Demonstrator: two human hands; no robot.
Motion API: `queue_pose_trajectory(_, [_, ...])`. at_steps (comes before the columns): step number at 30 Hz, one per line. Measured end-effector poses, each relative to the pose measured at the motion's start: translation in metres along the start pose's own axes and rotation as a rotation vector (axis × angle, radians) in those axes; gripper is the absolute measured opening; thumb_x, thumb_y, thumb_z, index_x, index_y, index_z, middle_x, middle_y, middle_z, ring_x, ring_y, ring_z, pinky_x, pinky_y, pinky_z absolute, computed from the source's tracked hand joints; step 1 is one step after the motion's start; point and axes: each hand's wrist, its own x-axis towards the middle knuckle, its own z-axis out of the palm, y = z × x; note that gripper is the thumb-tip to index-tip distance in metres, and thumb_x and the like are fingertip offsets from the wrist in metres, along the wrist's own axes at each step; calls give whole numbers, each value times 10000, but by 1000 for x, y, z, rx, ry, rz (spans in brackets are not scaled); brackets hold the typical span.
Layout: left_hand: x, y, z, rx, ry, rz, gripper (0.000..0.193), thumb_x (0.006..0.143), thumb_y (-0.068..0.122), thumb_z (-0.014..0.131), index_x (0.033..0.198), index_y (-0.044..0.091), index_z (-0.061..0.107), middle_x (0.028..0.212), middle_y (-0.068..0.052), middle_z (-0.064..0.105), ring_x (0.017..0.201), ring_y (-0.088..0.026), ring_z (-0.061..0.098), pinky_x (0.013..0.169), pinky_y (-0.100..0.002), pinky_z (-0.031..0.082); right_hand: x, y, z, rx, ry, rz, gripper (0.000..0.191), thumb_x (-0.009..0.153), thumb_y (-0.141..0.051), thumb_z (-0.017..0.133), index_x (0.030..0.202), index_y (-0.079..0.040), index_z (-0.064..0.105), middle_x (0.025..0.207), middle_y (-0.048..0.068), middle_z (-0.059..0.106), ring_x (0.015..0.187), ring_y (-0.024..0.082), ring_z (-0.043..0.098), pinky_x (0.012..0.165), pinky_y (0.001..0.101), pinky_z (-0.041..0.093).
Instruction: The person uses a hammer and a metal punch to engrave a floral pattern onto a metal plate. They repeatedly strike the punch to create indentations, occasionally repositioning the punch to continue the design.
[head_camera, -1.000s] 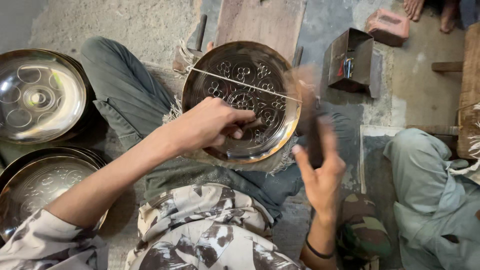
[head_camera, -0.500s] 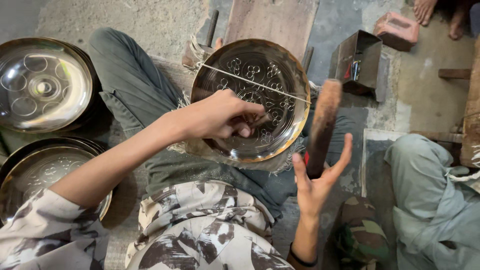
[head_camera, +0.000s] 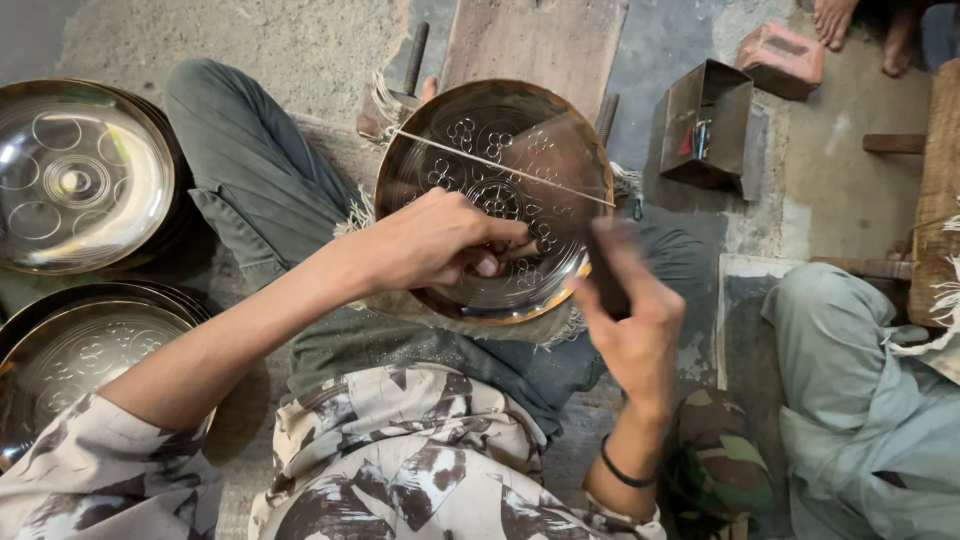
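- Change since half a second ago: your right hand (head_camera: 632, 318) has come down with the dark wooden mallet (head_camera: 604, 268), from raised beside the plate to low over its right rim; the plate and your left hand have barely shifted.
- Brass plate (head_camera: 497, 198): round, engraved with rings and small flower clusters, resting on your lap over a frayed cloth (head_camera: 372, 215); a thin straight rod (head_camera: 500, 167) lies across its upper half.
- Left hand (head_camera: 437, 240): fingers pinched closed around a small punch, its tip hidden, pressed against the plate's lower centre.
- Right hand: fingers wrapped around the mallet, blurred by motion.
- Step in hand, as a judgement: stamping the pattern, at or near the strike.
- Next move calls for: keeping the punch upright and the blow square, clear of your left fingers.
- Finished plates (head_camera: 82, 172): stacked at your left, a second stack (head_camera: 85, 345) nearer you.
- Metal box (head_camera: 705, 122): open, beyond the plate, beside a brick (head_camera: 780, 57).
- Another person's knee (head_camera: 850, 340): at your right, apart from the work.
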Motion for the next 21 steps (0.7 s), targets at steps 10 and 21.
queue_pose_trajectory(10, [-3, 4, 6, 10, 135, -60, 581, 706, -25, 755, 1272, 54, 653, 859, -201, 722, 760, -369, 723, 656, -436, 557, 19, -6, -10, 211, 29, 322, 737, 884, -127, 818, 1531, -134, 464, 1100, 202, 757, 950, 260, 753, 855, 345, 587])
queue_pose_trajectory(21, [-8, 4, -23, -195, 102, 93, 289, 795, -20, 737, 1060, 48, 646, 867, -84, 785, 809, -207, 790, 677, -370, 569, -36, -18, 1, 353, -11, 505, 753, 860, -204, 837, 1519, -104, 488, 876, 76, 777, 773, 88, 727, 720, 248, 551])
